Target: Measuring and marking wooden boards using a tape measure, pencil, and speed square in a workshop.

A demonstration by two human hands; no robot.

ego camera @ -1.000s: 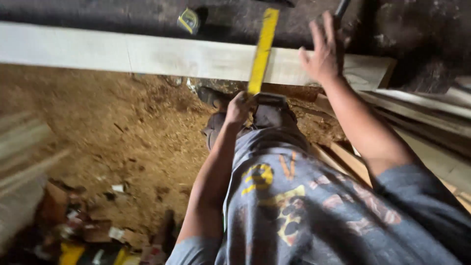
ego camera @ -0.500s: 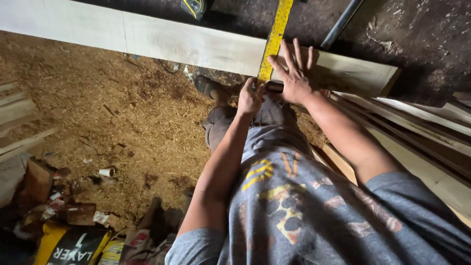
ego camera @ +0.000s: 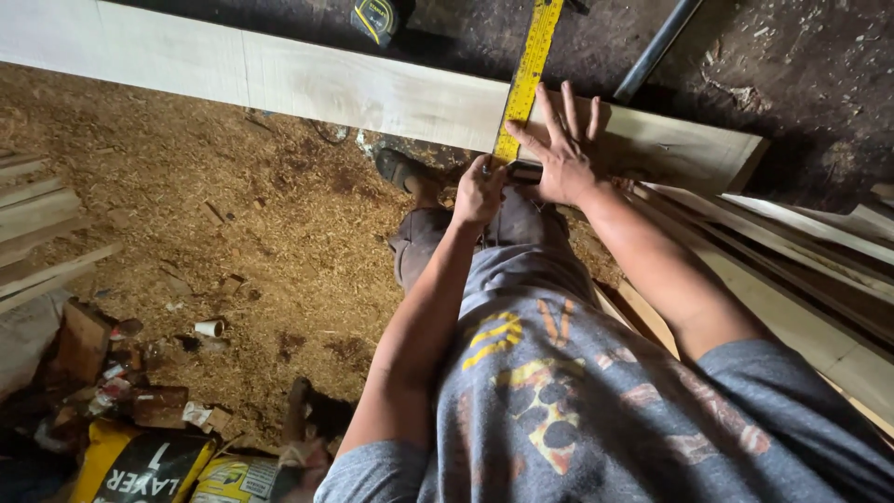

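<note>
A long pale wooden plank lies across the top of the head view. A yellow tape blade runs across it from the far side to its near edge. My left hand is closed on the near end of the blade at the plank's edge. My right hand lies flat with fingers spread on the plank, pressing just right of the blade. A yellow and black tape measure case sits beyond the plank.
Sawdust covers the floor on the left. More boards are stacked on the right, and a dark pipe leans at top right. Scraps, bricks and yellow bags lie at the lower left.
My right hand has come down from the plank's far side to lie flat beside the tape. The view has shifted, so the plank now sits lower and closer.
</note>
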